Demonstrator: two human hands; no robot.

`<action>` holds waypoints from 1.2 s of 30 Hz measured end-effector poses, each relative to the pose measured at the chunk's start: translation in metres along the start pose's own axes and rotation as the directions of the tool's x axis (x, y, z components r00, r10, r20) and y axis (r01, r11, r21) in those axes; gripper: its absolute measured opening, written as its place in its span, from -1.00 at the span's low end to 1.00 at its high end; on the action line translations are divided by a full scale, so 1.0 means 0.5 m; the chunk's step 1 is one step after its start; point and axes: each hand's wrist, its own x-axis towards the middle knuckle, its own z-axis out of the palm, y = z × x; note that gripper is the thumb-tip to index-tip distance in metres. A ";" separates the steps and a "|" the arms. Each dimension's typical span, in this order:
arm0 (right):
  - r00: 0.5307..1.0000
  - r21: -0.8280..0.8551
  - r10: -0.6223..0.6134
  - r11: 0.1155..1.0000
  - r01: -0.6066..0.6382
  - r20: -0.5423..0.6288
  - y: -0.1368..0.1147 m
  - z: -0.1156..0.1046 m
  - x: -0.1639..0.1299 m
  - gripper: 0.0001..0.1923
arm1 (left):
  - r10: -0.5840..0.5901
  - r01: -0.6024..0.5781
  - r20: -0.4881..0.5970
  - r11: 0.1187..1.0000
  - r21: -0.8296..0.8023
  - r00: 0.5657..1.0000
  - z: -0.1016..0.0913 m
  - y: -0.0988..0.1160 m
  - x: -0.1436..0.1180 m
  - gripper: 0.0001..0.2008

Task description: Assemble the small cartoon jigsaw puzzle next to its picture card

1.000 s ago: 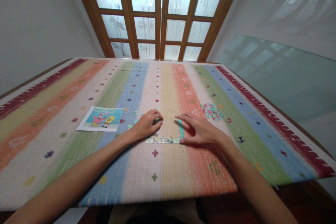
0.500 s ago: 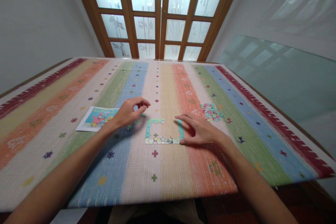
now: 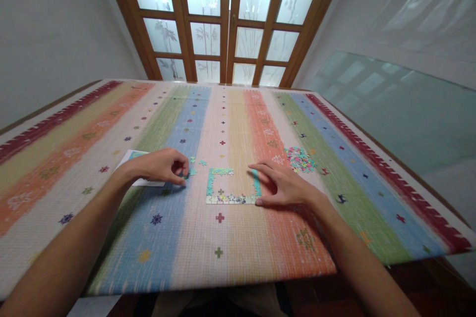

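A partly built jigsaw frame [image 3: 229,198] lies on the striped table cover, with its bottom row, left side and part of its top joined. My right hand [image 3: 284,184] rests flat beside the frame's teal right side, fingers spread, thumb touching the bottom right corner. My left hand [image 3: 160,166] is left of the frame, its fingertips pinched down on a loose teal puzzle piece [image 3: 190,173] lying on the cover. Two more loose teal pieces [image 3: 202,162] lie just beyond it. The piece under my fingertips is partly hidden.
A pile of loose puzzle pieces [image 3: 299,158] sits to the right of my right hand. A printed cartoon picture [image 3: 131,156] lies mostly hidden under my left wrist. The striped cover [image 3: 238,247] spans the table; wooden glass doors [image 3: 223,20] stand behind it.
My left hand left the top of the frame, lifted to the left, then came down on the loose pieces left of the frame. My right hand stayed in place.
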 end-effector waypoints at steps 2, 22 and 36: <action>1.000 0.002 0.001 1.000 -0.001 0.002 0.001 0.001 0.000 -0.12 | -0.029 0.029 0.019 0.999 0.038 0.999 0.007 0.001 0.003 -0.70; 1.000 -0.012 -0.004 1.000 0.004 0.002 0.001 0.002 0.000 -0.11 | -0.052 0.057 -0.038 0.984 0.168 0.998 0.020 0.003 0.011 -0.85; 1.000 0.021 -0.018 1.000 0.018 -0.017 0.002 0.005 0.001 -0.13 | -0.049 0.055 -0.040 0.984 0.169 0.998 0.019 0.003 0.017 -0.83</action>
